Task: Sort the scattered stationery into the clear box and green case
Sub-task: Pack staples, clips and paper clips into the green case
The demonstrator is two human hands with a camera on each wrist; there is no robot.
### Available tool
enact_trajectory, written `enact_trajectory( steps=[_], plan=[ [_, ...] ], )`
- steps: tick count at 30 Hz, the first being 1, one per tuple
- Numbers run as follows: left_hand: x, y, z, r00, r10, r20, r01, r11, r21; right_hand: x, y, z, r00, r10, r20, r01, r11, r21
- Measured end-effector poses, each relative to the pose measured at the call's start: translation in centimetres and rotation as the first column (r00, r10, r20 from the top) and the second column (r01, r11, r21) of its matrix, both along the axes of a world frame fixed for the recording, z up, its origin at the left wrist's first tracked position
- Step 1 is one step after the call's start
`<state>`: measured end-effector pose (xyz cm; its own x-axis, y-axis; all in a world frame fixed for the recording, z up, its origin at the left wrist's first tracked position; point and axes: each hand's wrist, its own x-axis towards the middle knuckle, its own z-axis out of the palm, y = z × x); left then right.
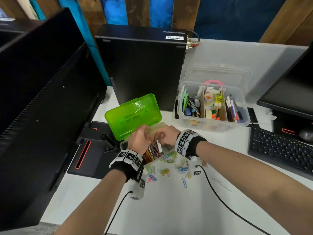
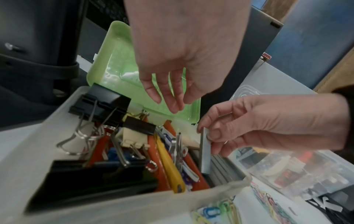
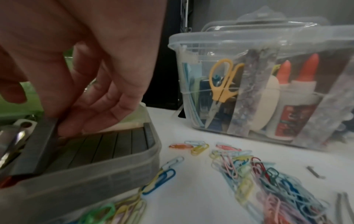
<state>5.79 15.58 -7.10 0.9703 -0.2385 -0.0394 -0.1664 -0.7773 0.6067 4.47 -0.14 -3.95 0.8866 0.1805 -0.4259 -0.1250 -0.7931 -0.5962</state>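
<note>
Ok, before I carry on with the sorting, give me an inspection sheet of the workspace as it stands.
Surface: white desk, paper clips scattered in front of the case.
Job's things: green case open, lid up; its tray holds binder clips, coloured tools and rows of staple strips. Clear box open, divided, with scissors, glue bottles, tape and pens.
Clutter: loose staple strips on the desk right of the clips.
Grippers: right hand pinches one staple strip upright at the tray's right end; left hand hovers above the tray, fingers relaxed, holding nothing.
Cables: black leads run from both wristbands across the desk.
Surroundings: monitors, computer tower, keyboard.
</note>
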Motion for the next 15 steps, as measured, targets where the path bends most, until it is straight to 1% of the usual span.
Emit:
enact_trajectory(
  steps=[3,9,15],
  plan=[
    [-0.3,0.0,0.1,1.000,-0.004,0.002,0.004,1.000,0.014,0.1,0.3,-0.1,0.998,0.058,0.019,-0.057,0.996,-0.063],
    [-0.5,0.0,0.3,1.000,-0.019,0.017,0.019,1.000,0.011,-1.0,1.2,-2.1,0.996,0.080,0.032,-0.074,0.986,-0.150],
    [-0.7,0.1,0.2,0.999,-0.042,0.015,0.041,0.999,0.020,-1.6,1.1,-2.3,0.986,0.140,0.094,-0.123,0.978,-0.171]
  ],
)
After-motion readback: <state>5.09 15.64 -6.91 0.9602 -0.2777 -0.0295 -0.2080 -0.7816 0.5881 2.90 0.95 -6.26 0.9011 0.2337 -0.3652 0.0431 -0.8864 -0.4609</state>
